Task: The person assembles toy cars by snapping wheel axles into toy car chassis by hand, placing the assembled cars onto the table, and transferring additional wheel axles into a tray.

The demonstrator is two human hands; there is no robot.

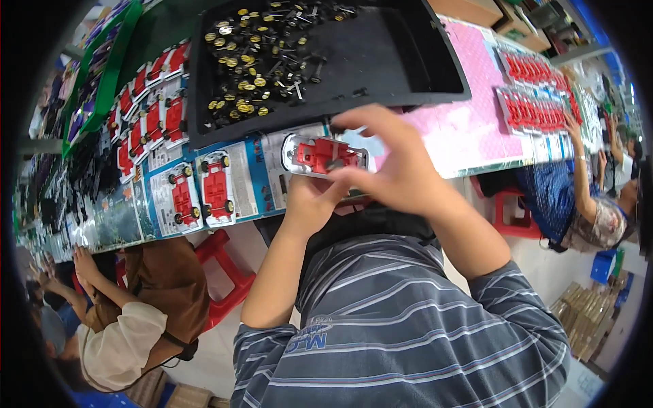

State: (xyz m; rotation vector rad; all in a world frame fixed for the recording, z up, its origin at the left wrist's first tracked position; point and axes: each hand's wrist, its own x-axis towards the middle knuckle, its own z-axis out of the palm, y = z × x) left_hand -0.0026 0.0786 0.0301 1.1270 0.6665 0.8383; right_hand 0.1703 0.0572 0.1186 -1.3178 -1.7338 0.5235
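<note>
My left hand (307,206) grips an upturned toy car (314,155) from below, at the table's front edge. The car has a white shell and a red underside facing up. My right hand (401,158) curves over the car's right part, thumb and forefinger apart around a small dark wheel axle (334,164). The axle is blurred and partly covered by the fingers. Left of the car, two upturned toy cars (217,190) with black wheels lie on printed sheets. Beyond my hands, a black tray (388,61) holds many loose wheel axles (252,75) with yellow hubs.
Rows of upturned red-and-white cars (163,121) lie left of the tray, near a green bin (102,102). To the right, red parts (534,112) stand in rows by a co-worker's hand (573,129). Another co-worker (129,333) sits left, near a red stool (223,272).
</note>
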